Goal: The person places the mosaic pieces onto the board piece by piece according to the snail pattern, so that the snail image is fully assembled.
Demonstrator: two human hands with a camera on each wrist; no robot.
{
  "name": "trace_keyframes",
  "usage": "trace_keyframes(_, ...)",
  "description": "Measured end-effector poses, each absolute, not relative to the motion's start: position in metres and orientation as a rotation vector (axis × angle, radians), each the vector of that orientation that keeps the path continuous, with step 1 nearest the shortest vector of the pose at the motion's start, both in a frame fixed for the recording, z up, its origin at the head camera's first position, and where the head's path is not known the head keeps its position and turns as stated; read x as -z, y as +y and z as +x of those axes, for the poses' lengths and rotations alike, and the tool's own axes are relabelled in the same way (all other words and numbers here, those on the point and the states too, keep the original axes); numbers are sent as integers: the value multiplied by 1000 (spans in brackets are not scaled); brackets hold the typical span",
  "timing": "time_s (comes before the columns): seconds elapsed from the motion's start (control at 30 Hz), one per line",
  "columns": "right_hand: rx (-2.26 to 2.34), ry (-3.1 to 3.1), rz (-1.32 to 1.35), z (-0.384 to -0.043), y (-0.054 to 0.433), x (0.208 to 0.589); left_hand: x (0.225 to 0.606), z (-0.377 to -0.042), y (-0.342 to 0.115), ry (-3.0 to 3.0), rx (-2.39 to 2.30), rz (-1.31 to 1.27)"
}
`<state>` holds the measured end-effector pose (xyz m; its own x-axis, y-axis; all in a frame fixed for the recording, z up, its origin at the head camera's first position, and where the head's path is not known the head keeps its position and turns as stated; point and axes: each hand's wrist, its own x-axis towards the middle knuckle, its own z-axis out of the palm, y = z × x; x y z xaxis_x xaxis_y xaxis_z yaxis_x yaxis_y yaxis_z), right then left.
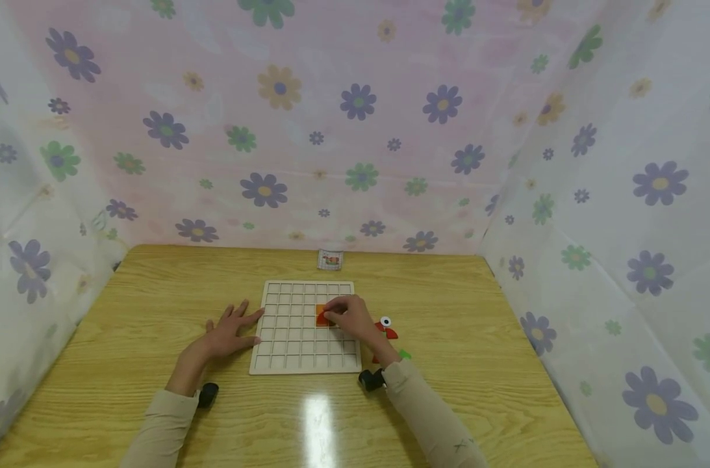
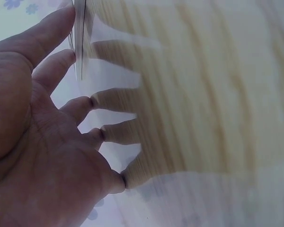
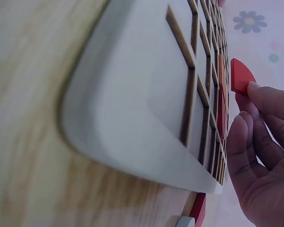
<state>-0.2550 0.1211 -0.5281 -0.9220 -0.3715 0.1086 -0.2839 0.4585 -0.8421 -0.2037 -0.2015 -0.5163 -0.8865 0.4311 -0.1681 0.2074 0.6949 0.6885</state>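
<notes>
A pale wooden grid board lies on the table. My right hand is over its right half and pinches a red quarter-round piece between thumb and fingertip. In the right wrist view that piece is raised off the board. Orange and red pieces sit in the grid close by, partly covered by the hand in the head view. At the board's left edge, my left hand rests with spread fingers; its thumb and index finger touch the rim.
Right of the board lie an eye piece, a red piece and a green piece, some partly hidden by the right wrist. A small picture card lies behind the board. Flowered curtains surround the wooden table.
</notes>
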Motion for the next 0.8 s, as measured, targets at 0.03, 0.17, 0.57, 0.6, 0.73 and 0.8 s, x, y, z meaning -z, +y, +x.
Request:
trace_keyframes(0.03, 1475, 2605, -576, -255, 120, 528, 516, -204, -201, 2589, -994, 502)
trace_keyframes(0.17, 1469, 2614, -541, -258, 117, 527, 515, -204, -201, 2584, -992, 499)
trace_keyframes(0.57, 1516, 2596, -578, -270, 107, 532, 516, -204, -202, 2583, -1010, 496)
trace_keyframes(0.6, 1519, 2597, -587, -271, 106, 532, 516, -204, -202, 2584, -1010, 498)
trace_keyframes(0.73, 1506, 2598, -622, -275, 101, 534, 517, -205, -203, 2588, -1002, 501)
trace_keyframes(0.8, 1494, 2590, -630, -276, 100, 533, 518, -205, -203, 2590, -998, 501)
